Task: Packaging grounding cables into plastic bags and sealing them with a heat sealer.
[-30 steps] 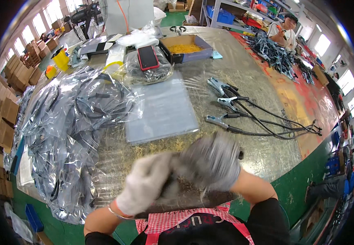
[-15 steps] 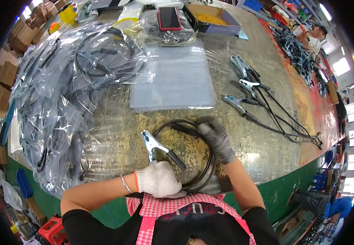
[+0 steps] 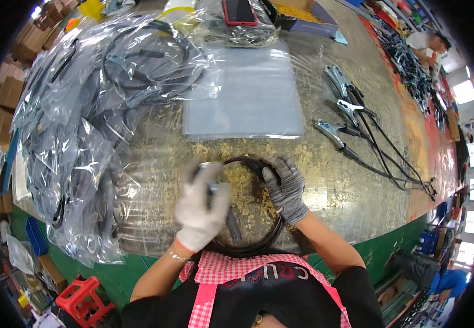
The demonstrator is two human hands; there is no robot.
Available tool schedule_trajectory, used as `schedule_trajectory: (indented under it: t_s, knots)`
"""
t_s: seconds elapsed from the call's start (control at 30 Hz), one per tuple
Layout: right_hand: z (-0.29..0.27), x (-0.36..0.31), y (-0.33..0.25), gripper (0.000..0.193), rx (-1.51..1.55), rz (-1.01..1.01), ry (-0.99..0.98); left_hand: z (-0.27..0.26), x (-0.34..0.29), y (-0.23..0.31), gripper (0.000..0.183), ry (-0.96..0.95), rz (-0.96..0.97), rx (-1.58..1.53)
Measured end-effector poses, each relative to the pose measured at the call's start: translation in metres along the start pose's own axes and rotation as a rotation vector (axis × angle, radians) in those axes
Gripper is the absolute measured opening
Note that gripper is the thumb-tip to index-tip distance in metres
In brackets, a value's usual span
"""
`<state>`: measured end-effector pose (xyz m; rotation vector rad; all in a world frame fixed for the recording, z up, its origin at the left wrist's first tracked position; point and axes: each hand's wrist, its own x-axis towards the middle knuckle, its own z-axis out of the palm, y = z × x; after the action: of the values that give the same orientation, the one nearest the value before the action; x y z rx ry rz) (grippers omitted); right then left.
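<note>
A black cable lies coiled in a loop on the worn table in front of me. My right hand, in a grey glove, is closed round the loop's upper right side. My left hand, in a white glove, is over the loop's left side, covering most of a silver clamp. Motion smears its fingers, so its grip on the clamp is unclear. The clamp's dark handle shows inside the loop. Beyond the loop lies a flat stack of clear plastic bags.
Bagged cables cover the table's left. At the right lie several clamps with black cables. A phone rests on plastic at the back, beside an open box of yellow pieces. A person is at the far right.
My left hand has moved up from the loop's lower left onto the clamp, whose jaws it now covers. The right hand still holds the loop. The whole view has shifted slightly.
</note>
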<state>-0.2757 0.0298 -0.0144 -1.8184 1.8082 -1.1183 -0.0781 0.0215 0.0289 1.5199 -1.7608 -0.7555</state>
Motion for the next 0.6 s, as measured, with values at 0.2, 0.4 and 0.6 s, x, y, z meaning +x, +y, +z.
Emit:
schedule_trajectory:
  t_s: [0.2,0.4,0.6]
  knots:
    - [-0.006,0.023,0.007,0.029,-0.229,-0.135,-0.077,0.020,0.026,0.002,0.048,-0.238,0.526,0.288]
    - [-0.007,0.057,0.016,0.036,-0.355,-0.260,-0.030,0.024,0.032,0.006,0.051,-0.264,0.568,0.301]
    - [-0.012,0.069,0.025,0.048,-0.731,-0.555,-0.672,0.026,0.017,0.007,0.052,-0.319,0.586,0.254]
